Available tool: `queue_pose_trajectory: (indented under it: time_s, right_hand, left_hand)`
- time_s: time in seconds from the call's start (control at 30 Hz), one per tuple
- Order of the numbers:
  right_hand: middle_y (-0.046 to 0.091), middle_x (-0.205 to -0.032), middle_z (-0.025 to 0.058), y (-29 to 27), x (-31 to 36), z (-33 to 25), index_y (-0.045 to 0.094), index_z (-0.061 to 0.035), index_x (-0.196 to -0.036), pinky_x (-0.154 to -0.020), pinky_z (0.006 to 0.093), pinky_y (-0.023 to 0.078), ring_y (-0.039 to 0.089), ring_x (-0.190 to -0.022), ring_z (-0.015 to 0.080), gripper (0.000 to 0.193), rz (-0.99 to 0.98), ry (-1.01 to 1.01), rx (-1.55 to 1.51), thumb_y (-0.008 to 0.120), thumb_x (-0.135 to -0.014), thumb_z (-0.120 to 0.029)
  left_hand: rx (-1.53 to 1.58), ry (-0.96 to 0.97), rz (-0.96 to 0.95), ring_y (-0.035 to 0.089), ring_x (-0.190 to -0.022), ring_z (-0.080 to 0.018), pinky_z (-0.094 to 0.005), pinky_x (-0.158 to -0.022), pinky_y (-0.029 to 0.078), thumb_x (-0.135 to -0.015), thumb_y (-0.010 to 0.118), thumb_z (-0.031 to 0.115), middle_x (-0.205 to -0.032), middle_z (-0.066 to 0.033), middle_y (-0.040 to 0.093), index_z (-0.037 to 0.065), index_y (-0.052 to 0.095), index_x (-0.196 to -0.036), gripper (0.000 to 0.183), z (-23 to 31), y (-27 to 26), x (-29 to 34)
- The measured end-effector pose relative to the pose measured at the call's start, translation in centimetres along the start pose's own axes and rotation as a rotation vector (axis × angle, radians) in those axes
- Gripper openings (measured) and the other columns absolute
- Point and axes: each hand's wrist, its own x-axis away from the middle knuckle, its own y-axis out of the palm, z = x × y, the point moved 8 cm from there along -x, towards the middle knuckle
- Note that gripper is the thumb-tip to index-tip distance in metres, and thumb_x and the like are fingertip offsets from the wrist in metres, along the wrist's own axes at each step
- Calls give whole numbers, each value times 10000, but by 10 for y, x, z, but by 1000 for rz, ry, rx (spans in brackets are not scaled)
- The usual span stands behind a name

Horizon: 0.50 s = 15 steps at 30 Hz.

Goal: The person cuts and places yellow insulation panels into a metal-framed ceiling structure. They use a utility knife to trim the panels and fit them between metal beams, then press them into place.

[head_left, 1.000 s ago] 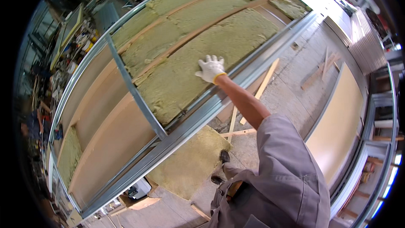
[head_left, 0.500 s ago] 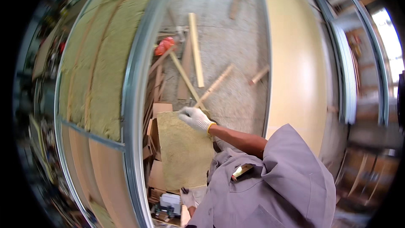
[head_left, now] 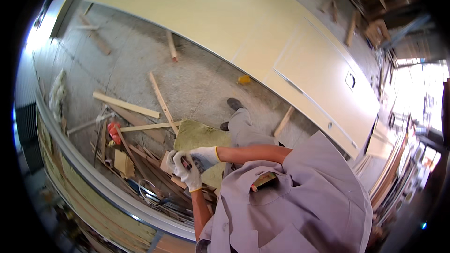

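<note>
Both my hands, in white knit gloves, meet in front of my body over a yellow-green slab of insulation (head_left: 199, 133). My left hand (head_left: 188, 174) has its fingers curled, with something small and dark between them that I cannot make out. My right hand (head_left: 205, 157) comes across from the right and lies against the left one. Its fingers are mostly hidden behind the left hand. The slab shows above and below my hands, its middle covered by them.
A long cream panel (head_left: 225, 23) with a handle cutout crosses the far side, raised on wood blocks. Loose planks (head_left: 126, 104), a red plastic bundle (head_left: 114, 132) and scrap wood lie on the left. A metal-framed, insulation-filled panel (head_left: 110, 192) runs along the lower left.
My view has swung to the right. My hands, apart before, with the right over the slab and the left low beside it, are now together.
</note>
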Motion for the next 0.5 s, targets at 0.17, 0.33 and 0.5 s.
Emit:
queue_pose_trajectory:
  time_s: [0.17,0.33,0.5]
  right_hand:
    - [661,-964,19,-35,39,-60,648,-125,-1028,-821,308,547,649,-874,137,130,-218,-292,-410,565,-1035,-225]
    - [702,-969,23,-67,102,-113,690,-138,-1107,-744,280,544,676,-904,155,233,26,-440,-149,561,-1055,-326]
    - [676,-794,36,-121,106,-182,615,-185,-829,-660,473,509,678,-779,239,270,648,-346,-131,579,-1022,-371]
  left_hand:
    - [35,194,-249,598,-1134,-380,-459,-959,485,-835,740,21,-1174,-168,629,114,689,-1095,281,70,77,-26]
    - [26,190,-267,600,-1134,-392,-488,-965,488,-772,809,117,-1211,-161,635,141,685,-1190,437,87,111,-38]
    - [92,-88,-75,634,-1128,-389,-466,-959,517,-822,800,218,-1216,-187,650,74,619,-1292,523,28,48,-13]
